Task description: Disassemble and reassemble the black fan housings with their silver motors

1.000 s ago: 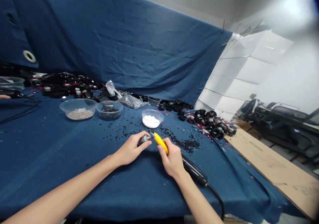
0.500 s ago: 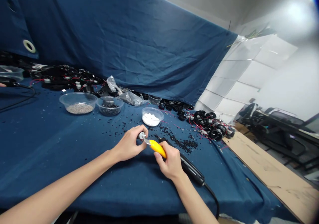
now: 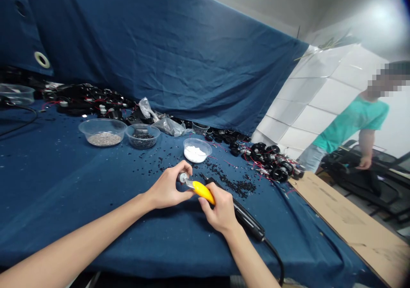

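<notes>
The small grey cylindrical part with a pale round end face is held over a table covered in blue cloth. Beyond it stands a clear round plastic bowl of white pieces, with loose black bits scattered on the cloth to its right and left. Farther left are a clear bowl of black pieces and a wider clear bowl of pale grains. A heap of black round parts with red wires lies at the right rear. The nearest obstruction is a long black corded tool, which runs diagonally behind the right hand.

The part sits at the fingertips of the left hand, its end face turned toward the right hand. The left thumb and forefinger curl around it in a pinch. The right hand is closed on a yellow-handled knife with a short metal blade, pointing at the part; whether the blade actually touches the end face is too small to tell.
</notes>
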`<state>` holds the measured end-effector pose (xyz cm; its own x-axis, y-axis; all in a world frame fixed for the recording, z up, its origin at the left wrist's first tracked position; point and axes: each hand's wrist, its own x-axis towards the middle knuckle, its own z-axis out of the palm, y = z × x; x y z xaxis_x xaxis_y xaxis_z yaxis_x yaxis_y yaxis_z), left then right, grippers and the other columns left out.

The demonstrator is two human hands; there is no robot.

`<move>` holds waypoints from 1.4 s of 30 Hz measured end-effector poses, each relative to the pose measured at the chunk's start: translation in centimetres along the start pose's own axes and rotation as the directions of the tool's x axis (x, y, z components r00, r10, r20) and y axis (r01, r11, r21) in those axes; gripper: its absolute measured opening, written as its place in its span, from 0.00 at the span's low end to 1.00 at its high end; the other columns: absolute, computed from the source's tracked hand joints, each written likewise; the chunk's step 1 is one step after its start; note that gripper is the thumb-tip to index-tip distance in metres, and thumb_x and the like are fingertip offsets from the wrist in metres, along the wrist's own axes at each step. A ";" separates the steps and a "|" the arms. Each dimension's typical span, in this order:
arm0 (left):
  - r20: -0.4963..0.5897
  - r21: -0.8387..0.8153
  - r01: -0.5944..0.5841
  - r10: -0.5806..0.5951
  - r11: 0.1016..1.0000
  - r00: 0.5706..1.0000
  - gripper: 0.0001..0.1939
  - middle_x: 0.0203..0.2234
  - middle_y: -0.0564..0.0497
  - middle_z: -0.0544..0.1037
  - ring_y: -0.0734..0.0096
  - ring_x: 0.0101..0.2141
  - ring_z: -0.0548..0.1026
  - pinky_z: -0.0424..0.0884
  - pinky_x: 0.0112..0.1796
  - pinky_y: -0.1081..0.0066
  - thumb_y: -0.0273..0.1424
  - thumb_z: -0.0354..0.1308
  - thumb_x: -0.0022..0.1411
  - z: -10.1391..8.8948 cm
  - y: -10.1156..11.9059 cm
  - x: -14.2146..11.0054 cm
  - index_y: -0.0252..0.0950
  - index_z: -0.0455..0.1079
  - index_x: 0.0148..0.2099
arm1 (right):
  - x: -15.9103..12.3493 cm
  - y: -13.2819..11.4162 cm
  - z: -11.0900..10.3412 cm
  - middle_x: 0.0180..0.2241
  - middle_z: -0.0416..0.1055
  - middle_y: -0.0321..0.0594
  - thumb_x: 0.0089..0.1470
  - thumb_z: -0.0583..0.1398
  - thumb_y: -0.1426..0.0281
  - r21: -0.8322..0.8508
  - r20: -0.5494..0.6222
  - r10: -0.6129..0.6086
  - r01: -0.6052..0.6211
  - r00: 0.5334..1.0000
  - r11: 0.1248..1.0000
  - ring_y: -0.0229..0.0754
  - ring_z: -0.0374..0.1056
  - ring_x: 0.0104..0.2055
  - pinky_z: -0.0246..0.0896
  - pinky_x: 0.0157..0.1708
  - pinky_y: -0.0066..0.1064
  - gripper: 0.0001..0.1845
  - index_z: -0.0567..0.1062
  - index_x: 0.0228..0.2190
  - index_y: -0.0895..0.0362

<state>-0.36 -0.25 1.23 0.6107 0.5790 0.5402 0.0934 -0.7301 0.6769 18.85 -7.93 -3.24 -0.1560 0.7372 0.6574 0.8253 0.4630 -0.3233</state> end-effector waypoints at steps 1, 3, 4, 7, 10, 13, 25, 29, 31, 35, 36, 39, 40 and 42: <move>0.004 -0.011 -0.001 0.001 1.000 1.000 0.12 0.29 0.55 0.67 0.73 0.26 0.67 0.65 0.29 0.70 0.32 0.61 0.58 0.0 0.0 0.0 0.35 0.61 0.41 | 0.0 0.0 0.0 0.26 0.63 0.33 0.64 0.54 0.55 0.001 0.000 -0.001 0.001 1.000 1.000 0.35 0.61 0.26 0.61 0.29 0.29 0.19 0.69 0.33 0.59; 0.014 -0.033 -0.006 0.007 0.999 1.000 0.11 0.28 0.56 0.67 0.73 0.26 0.66 0.65 0.30 0.70 0.31 0.60 0.59 -0.2 0.0 0.0 0.36 0.60 0.41 | 0.0 0.0 -0.1 0.26 0.63 0.33 0.64 0.54 0.55 0.001 -0.001 -0.002 0.002 1.000 1.000 0.35 0.61 0.26 0.61 0.29 0.29 0.19 0.69 0.33 0.59; 0.019 -0.043 -0.010 0.010 0.999 1.000 0.11 0.28 0.56 0.66 0.73 0.26 0.66 0.65 0.30 0.70 0.31 0.59 0.59 -0.2 0.0 0.0 0.36 0.60 0.41 | 0.0 0.0 -0.1 0.26 0.63 0.33 0.64 0.54 0.55 -0.001 -0.002 0.000 0.000 1.000 1.000 0.35 0.61 0.26 0.61 0.28 0.29 0.20 0.69 0.33 0.59; 0.026 -0.062 -0.023 0.025 0.998 0.999 0.10 0.28 0.56 0.65 0.72 0.27 0.65 0.63 0.30 0.70 0.31 0.58 0.60 -0.4 0.1 -0.1 0.37 0.59 0.41 | 0.1 0.0 -0.2 0.26 0.63 0.33 0.64 0.54 0.55 -0.008 -0.003 0.008 -0.008 1.000 1.000 0.35 0.61 0.25 0.60 0.28 0.29 0.20 0.69 0.33 0.59; 0.029 -0.068 -0.027 0.030 0.997 0.999 0.11 0.28 0.56 0.64 0.72 0.27 0.64 0.62 0.30 0.70 0.32 0.57 0.59 -0.5 0.2 -0.2 0.37 0.58 0.41 | 0.1 -0.1 -0.3 0.26 0.63 0.33 0.64 0.54 0.55 -0.017 -0.001 0.013 -0.013 1.000 1.000 0.35 0.61 0.26 0.60 0.28 0.29 0.19 0.68 0.33 0.59; 0.034 -0.062 -0.016 0.018 0.998 0.999 0.12 0.29 0.56 0.64 0.73 0.27 0.63 0.61 0.30 0.71 0.33 0.57 0.58 -0.4 0.3 -0.2 0.37 0.57 0.41 | 0.2 -0.2 -0.3 0.26 0.63 0.33 0.64 0.54 0.55 -0.022 0.008 0.011 -0.011 1.000 1.000 0.35 0.61 0.26 0.61 0.29 0.29 0.19 0.68 0.32 0.59; 0.016 -0.027 0.030 -0.030 0.999 0.999 0.13 0.25 0.58 0.64 0.74 0.25 0.61 0.59 0.29 0.73 0.38 0.60 0.57 -0.3 0.5 -0.1 0.36 0.62 0.36 | 0.1 0.0 -0.1 0.26 0.63 0.33 0.63 0.55 0.55 -0.020 0.002 0.005 -0.005 1.000 1.000 0.35 0.61 0.26 0.61 0.29 0.29 0.19 0.69 0.33 0.59; 0.002 -0.009 0.037 -0.037 0.999 0.999 0.13 0.25 0.57 0.65 0.73 0.26 0.62 0.59 0.29 0.73 0.40 0.61 0.57 -0.2 0.5 -0.1 0.36 0.63 0.34 | 0.0 -0.1 -0.1 0.26 0.63 0.33 0.63 0.54 0.55 -0.019 -0.005 -0.003 0.003 1.000 1.000 0.35 0.61 0.26 0.61 0.29 0.29 0.20 0.69 0.33 0.59; -0.001 -0.004 0.041 -0.042 0.999 0.999 0.13 0.24 0.57 0.66 0.73 0.26 0.62 0.58 0.29 0.73 0.40 0.61 0.57 -0.1 0.5 -0.1 0.36 0.64 0.33 | 0.0 0.0 -0.1 0.26 0.63 0.33 0.64 0.54 0.55 -0.018 -0.008 -0.005 0.004 1.000 1.000 0.35 0.61 0.26 0.61 0.29 0.29 0.20 0.69 0.33 0.59; 0.003 -0.007 0.046 -0.046 0.999 0.999 0.14 0.25 0.57 0.66 0.73 0.26 0.62 0.58 0.29 0.72 0.40 0.61 0.57 0.0 0.2 -0.1 0.36 0.64 0.34 | 0.1 0.0 -0.1 0.26 0.63 0.33 0.64 0.54 0.55 -0.018 -0.007 -0.005 0.005 1.000 1.000 0.35 0.61 0.26 0.60 0.29 0.29 0.20 0.68 0.33 0.59; 0.005 -0.011 0.046 -0.046 0.999 0.999 0.14 0.25 0.56 0.66 0.73 0.26 0.62 0.58 0.29 0.72 0.41 0.61 0.57 0.0 0.1 -0.1 0.36 0.64 0.34 | 0.1 0.0 -0.1 0.26 0.63 0.33 0.64 0.54 0.55 -0.019 -0.005 -0.006 0.006 1.000 1.000 0.35 0.61 0.26 0.60 0.29 0.29 0.20 0.68 0.33 0.59; 0.019 -0.034 0.044 -0.043 0.998 0.999 0.17 0.24 0.57 0.65 0.74 0.25 0.63 0.58 0.28 0.72 0.44 0.61 0.58 0.0 -0.3 0.0 0.35 0.64 0.34 | 0.1 -0.1 -0.2 0.26 0.63 0.33 0.64 0.54 0.55 -0.024 0.004 -0.008 0.008 1.000 1.000 0.35 0.61 0.26 0.60 0.29 0.29 0.20 0.68 0.33 0.59; 0.027 -0.045 0.043 -0.042 0.998 0.999 0.18 0.24 0.57 0.65 0.74 0.24 0.62 0.58 0.27 0.73 0.46 0.60 0.58 0.1 -0.5 0.1 0.35 0.64 0.33 | 0.1 -0.1 -0.1 0.26 0.63 0.33 0.64 0.54 0.55 -0.026 0.008 -0.010 0.010 1.000 1.000 0.35 0.61 0.26 0.60 0.29 0.29 0.20 0.68 0.33 0.59; 0.041 -0.067 0.041 -0.039 0.997 0.998 0.20 0.23 0.57 0.64 0.75 0.23 0.62 0.58 0.26 0.73 0.47 0.60 0.58 0.2 -0.7 0.1 0.35 0.63 0.32 | 0.1 -0.3 -0.1 0.26 0.62 0.33 0.64 0.54 0.55 -0.031 0.015 -0.015 0.015 1.000 0.999 0.35 0.61 0.26 0.60 0.28 0.29 0.20 0.68 0.32 0.59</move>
<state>-0.24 0.27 0.71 0.6382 0.5915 0.4928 0.0654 -0.6794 0.7309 18.68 -8.04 -3.00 -0.1763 0.7377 0.6517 0.8394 0.4584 -0.2918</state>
